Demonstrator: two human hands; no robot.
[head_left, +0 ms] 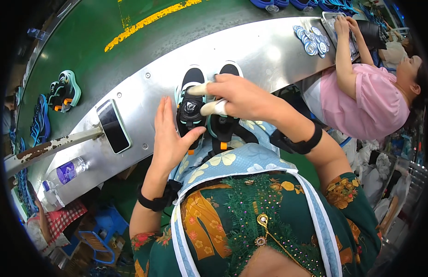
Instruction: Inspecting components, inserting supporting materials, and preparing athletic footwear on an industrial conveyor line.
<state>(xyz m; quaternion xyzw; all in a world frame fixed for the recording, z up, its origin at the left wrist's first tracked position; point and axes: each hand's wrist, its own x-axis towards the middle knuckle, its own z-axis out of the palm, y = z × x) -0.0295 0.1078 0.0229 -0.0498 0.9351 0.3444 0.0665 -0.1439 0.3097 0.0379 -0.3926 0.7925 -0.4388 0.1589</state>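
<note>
Head view: two black sandals with mint-green soles, orange tabs and round dial fasteners (200, 108) lie side by side at the near edge of a curved steel workbench (269, 51). Left hand (170, 136) lies flat against the left sandal, fingers straight and together. Right hand (237, 97) rests on top, taped fingertips (213, 107) pressing the straps. One black smartphone (113, 125) lies nearby.

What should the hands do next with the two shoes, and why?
Probably press the right hand down on the right shoe. Its taped fingers already lie across both shoes, while the left hand lies flat against the left shoe, steadying the pair on the metal table.
</note>
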